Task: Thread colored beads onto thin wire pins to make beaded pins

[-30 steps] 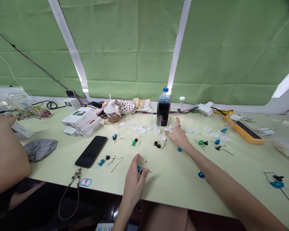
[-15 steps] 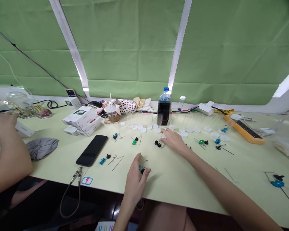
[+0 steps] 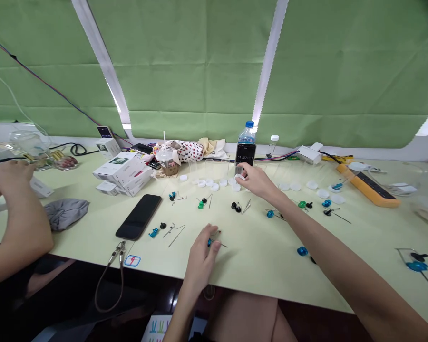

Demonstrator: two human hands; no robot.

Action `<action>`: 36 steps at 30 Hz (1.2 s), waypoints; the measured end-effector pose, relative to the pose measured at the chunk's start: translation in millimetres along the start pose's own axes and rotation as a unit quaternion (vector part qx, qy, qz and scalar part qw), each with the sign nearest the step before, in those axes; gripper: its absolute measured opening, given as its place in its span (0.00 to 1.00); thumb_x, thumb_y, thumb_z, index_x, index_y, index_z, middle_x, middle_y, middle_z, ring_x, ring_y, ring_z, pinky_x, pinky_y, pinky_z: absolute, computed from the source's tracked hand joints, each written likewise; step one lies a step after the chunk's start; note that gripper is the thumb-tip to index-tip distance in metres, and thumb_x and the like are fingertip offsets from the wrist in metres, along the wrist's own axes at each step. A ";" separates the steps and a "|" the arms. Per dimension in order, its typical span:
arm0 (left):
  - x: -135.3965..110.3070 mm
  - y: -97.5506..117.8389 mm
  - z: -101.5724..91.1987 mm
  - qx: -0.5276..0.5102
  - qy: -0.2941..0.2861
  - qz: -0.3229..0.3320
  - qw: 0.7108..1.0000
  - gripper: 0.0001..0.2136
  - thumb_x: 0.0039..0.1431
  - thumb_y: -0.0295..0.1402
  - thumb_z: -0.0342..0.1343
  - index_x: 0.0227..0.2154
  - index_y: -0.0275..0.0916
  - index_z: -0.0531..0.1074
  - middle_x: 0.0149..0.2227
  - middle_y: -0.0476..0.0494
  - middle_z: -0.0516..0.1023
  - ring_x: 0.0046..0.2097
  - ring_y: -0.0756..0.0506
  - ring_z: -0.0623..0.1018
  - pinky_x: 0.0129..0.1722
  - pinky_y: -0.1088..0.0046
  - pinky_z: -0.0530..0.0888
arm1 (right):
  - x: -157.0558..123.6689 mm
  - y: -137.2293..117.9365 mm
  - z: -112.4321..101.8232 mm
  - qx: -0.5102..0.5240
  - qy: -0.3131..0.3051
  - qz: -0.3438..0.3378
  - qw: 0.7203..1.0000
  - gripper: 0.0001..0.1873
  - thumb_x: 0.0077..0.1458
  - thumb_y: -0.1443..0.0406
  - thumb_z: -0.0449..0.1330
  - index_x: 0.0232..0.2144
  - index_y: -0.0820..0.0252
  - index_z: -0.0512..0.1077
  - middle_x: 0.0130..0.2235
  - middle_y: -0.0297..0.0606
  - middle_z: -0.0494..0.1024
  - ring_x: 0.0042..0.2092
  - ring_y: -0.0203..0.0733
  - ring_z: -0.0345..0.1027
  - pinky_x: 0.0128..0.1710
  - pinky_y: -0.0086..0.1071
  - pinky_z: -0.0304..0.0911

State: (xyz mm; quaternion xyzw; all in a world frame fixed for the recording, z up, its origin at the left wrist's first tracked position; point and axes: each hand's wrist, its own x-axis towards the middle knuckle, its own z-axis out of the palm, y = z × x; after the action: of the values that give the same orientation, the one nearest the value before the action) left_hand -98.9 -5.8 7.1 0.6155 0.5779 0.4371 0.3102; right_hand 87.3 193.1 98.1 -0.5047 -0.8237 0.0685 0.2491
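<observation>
Green blinds point(image 3: 199, 71) behind pale-green table point(image 3: 264, 266)

Open tabletop point(image 3: 257, 256) mid-front, caps point(image 3: 210, 182) + bottle point(image 3: 247, 140) block rear

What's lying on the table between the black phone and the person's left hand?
In the head view, a small blue piece, a black knob and two bent metal pins lie between the phone and the left hand.

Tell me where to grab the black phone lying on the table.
Grip the phone across its two long edges, thumb on one, fingers on the other, coming straight down from above. It lies flat, screen up, on the table, so only its thin sides offer a hold, and both long edges look clear.
</observation>
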 end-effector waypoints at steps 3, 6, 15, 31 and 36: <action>1.0 0.6 5.9 0.092 -0.020 0.025 0.995 0.19 0.59 0.42 0.57 0.51 0.41 0.71 0.60 0.37 0.70 0.64 0.36 0.65 0.64 0.52 0.60 | 2.3 -2.7 2.1 0.002 0.021 0.000 1.000 0.14 0.56 0.63 0.56 0.45 0.61 0.70 0.41 0.41 0.77 0.36 0.43 0.71 0.37 0.33 0.60; 0.9 -2.1 12.7 0.130 -0.028 0.051 0.990 0.19 0.58 0.34 0.58 0.53 0.41 0.71 0.60 0.38 0.70 0.63 0.38 0.66 0.65 0.52 0.58 | -11.5 -9.4 -8.4 0.002 0.047 -0.001 0.999 0.12 0.57 0.62 0.55 0.42 0.60 0.69 0.41 0.41 0.77 0.35 0.43 0.71 0.37 0.34 0.60; -9.5 11.9 47.6 0.125 -0.097 0.133 0.978 0.18 0.65 0.29 0.49 0.56 0.39 0.69 0.60 0.37 0.71 0.62 0.40 0.69 0.64 0.51 0.62 | -87.0 -40.9 -77.5 0.061 -0.038 0.007 0.997 0.11 0.55 0.57 0.57 0.37 0.56 0.70 0.32 0.35 0.76 0.29 0.39 0.70 0.29 0.31 0.61; -11.1 31.4 91.7 0.142 -0.143 0.177 0.963 0.16 0.66 0.26 0.47 0.55 0.36 0.67 0.58 0.35 0.72 0.62 0.39 0.67 0.65 0.51 0.62 | -106.8 -56.0 -66.5 0.080 -0.164 -0.058 0.982 0.11 0.59 0.62 0.54 0.43 0.57 0.71 0.41 0.39 0.77 0.38 0.43 0.69 0.34 0.33 0.61; -9.9 25.9 95.4 0.151 -0.127 0.180 0.964 0.17 0.67 0.27 0.45 0.57 0.37 0.65 0.60 0.34 0.69 0.64 0.38 0.65 0.64 0.48 0.63 | -111.8 -53.1 -77.8 0.111 -0.136 -0.035 0.984 0.20 0.60 0.58 0.53 0.54 0.54 0.66 0.39 0.38 0.77 0.33 0.40 0.70 0.32 0.33 0.64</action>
State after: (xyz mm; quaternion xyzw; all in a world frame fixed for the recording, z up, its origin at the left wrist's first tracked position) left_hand -1.4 -7.3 -12.3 0.7997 0.4725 0.3115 0.2003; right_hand 123.2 60.0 146.7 -0.4304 -0.8546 0.2187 0.1915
